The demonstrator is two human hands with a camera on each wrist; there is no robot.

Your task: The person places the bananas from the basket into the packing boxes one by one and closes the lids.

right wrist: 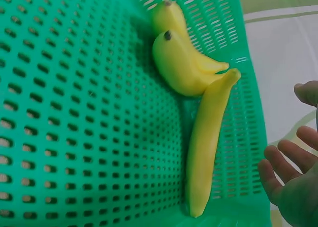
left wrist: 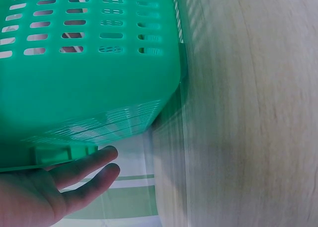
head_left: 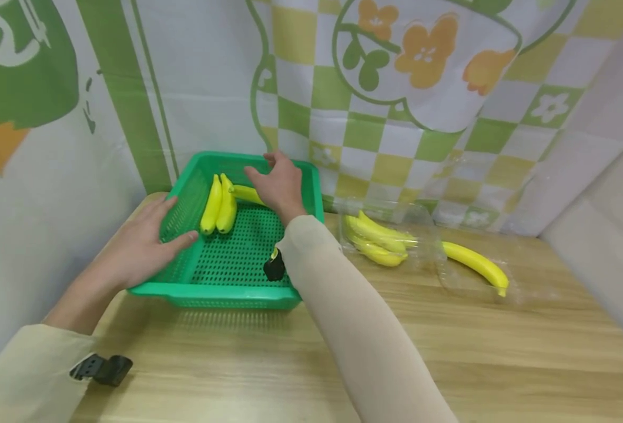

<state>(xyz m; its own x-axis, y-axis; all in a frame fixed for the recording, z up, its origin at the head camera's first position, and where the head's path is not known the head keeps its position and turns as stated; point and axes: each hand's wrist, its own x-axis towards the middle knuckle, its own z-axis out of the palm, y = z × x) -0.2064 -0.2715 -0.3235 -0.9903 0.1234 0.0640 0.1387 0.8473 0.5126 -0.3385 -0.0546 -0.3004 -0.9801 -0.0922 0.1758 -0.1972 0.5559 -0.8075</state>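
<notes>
A green perforated basket (head_left: pixel 221 292) stands on the wooden table. My left hand (head_left: pixel 139 244) rests at its left rim, thumb spread over the inside; in the left wrist view two straight fingers (left wrist: pixel 87 170) lie outside, below the rim. Two yellow bananas (head_left: pixel 218 205) lie side by side at the basket's left. A third banana (right wrist: pixel 208 147) lies along the far wall, one end against them. My right hand (head_left: pixel 280 185) hovers over the far right of the basket, partly covering that banana. Its fingers are spread and loosely bent, holding nothing in the right wrist view.
Right of the basket, a clear plastic box (head_left: pixel 414 238) contains several bananas (head_left: pixel 377 238). Another banana (head_left: pixel 475 264) lies farther right, on clear plastic. A patterned cloth (head_left: pixel 391 141) hangs behind the table (head_left: pixel 396 352), and pale panels stand at both sides.
</notes>
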